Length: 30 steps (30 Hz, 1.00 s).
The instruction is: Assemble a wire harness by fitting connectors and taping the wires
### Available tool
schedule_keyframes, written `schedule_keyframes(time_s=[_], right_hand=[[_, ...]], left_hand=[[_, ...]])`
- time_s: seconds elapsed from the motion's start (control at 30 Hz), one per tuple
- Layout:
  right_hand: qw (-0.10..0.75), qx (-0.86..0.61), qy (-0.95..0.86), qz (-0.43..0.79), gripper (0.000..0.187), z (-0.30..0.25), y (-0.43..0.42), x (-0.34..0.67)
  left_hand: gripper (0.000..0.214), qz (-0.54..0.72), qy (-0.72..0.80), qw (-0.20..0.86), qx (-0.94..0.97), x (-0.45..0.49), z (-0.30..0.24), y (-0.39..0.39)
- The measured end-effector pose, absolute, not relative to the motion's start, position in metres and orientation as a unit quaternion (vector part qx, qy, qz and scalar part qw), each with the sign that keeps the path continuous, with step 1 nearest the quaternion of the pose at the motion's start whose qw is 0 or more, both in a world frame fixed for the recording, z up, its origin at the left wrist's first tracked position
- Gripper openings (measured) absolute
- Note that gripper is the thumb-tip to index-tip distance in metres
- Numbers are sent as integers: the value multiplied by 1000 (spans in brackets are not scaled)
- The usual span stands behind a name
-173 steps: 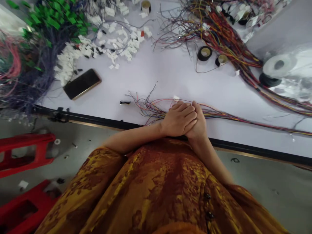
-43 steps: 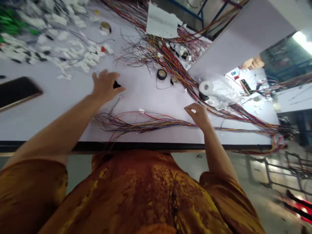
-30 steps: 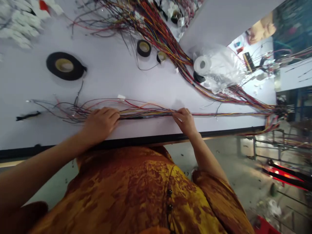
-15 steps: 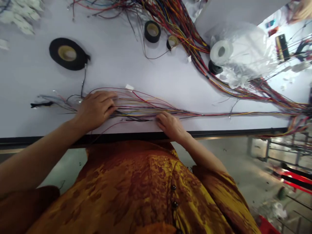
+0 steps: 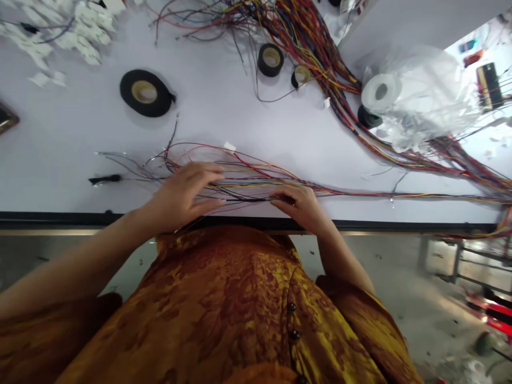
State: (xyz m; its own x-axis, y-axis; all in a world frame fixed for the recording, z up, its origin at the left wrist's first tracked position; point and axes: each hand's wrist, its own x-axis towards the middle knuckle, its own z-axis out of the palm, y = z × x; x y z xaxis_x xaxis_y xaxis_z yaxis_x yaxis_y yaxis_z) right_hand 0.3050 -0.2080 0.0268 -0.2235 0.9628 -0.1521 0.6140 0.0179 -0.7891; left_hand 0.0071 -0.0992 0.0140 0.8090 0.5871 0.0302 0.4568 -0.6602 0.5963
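A bundle of thin coloured wires [image 5: 256, 180] runs along the near edge of the table. My left hand [image 5: 176, 194] lies over its left part, fingers stretched out and thumb spread apart, the thumb close to the tip of a black-covered wire [image 5: 248, 200]. At the other end of that black piece, the thumb and forefinger of my right hand [image 5: 304, 205] are closed in a pinch. A white connector [image 5: 229, 146] sits on the wires' far side. Beyond my left hand, a black-wrapped end [image 5: 104, 180] and several loose wire ends stick out.
Black tape rolls [image 5: 146, 93] [image 5: 271, 60] lie farther back. A thick wire harness [image 5: 316, 48] curves down to the right, past a clear plastic bag [image 5: 428, 96] and a white roll [image 5: 381, 93]. White connectors [image 5: 86, 32] are heaped at back left. A dark table edge [image 5: 60, 220] runs in front.
The camera view has shifted, so things on the table appear farther right. My left thumb has spread away from the fingers. My right fingers now pinch the black-covered wire.
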Motion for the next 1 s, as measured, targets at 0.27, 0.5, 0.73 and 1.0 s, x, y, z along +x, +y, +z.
schedule_keyframes(time_s=[0.27, 0.5, 0.73, 1.0], right_hand=[[147, -579, -721, 350, 17, 20, -198, 270], [201, -577, -712, 346, 23, 16, -195, 265], [302, -556, -616, 470, 32, 34, -196, 284], [203, -663, -670, 266, 22, 54, -210, 272]], left_hand=[[25, 31, 253, 284, 924, 30, 3, -108], [29, 0, 288, 244, 926, 16, 3, -90], [34, -14, 314, 234, 920, -10, -11, -68], [23, -3, 361, 170, 917, 4, 4, -69]])
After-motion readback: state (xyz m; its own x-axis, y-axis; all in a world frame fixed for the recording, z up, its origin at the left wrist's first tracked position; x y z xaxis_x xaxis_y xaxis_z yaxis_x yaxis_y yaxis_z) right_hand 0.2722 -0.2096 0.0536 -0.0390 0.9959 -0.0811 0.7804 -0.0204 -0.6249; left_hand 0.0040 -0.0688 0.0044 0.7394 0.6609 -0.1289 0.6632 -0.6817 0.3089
